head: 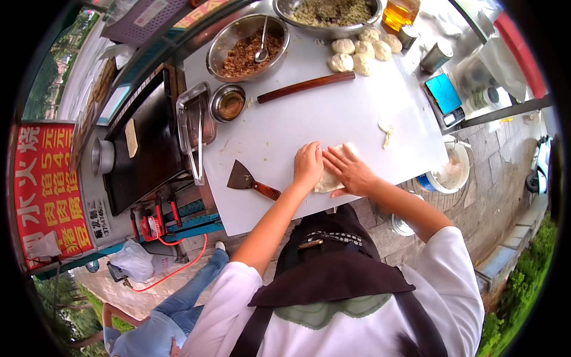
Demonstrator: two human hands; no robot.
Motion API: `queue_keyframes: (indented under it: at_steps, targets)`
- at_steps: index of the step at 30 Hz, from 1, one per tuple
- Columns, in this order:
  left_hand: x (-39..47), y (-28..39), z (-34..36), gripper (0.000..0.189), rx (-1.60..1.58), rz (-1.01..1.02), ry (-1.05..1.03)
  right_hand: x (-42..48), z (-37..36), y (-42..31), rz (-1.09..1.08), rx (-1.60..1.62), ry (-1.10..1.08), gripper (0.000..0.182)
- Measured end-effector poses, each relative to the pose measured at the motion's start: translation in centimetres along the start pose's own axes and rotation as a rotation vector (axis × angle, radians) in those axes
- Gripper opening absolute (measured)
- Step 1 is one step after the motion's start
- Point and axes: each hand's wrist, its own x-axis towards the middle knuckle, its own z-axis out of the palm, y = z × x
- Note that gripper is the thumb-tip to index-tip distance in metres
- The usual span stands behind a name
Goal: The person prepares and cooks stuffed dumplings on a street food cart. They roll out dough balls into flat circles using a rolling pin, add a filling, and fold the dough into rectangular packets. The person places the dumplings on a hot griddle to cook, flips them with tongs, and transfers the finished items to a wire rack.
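Note:
A flattened piece of pale dough [329,182] lies on the white work board [285,129], near its front edge. My right hand [350,173] rests flat on the dough with its fingers spread. At the dough's left edge is my left hand [308,164], fingers together and curled; whether it pinches the dough is hidden. To the left lies a scraper [243,176] with a wooden handle. Beyond my hands is a dark wooden rolling pin [306,87]. A small scrap of dough [386,134] sits to the right, and several dough balls [363,50] are grouped at the back.
Steel bowls of meat filling [245,56] and greenish filling [332,12] stand at the back. Left are an oil bowl [228,103], tongs [196,147] and a griddle [147,147] bearing one flat dough piece. A scale [444,96] sits right. Another person [151,332] is lower left.

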Motion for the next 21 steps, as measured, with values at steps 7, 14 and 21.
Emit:
queue_keyframes:
  at_steps: [7,14,21]
  targets:
    - [6.3,5.0,1.6,0.037,0.263,-0.108,-0.59,-3.7,-0.1,0.9,0.846,0.851,0.384,0.097]
    - [5.1,2.0,-1.0,0.034,0.111,0.265,-0.653,-1.8,-0.6,0.8,0.64,0.449,0.214,0.096]
    - [-1.0,-2.1,-1.3,0.034,-0.341,0.173,0.012,1.0,-0.5,-1.9,0.831,0.57,0.256,0.049]
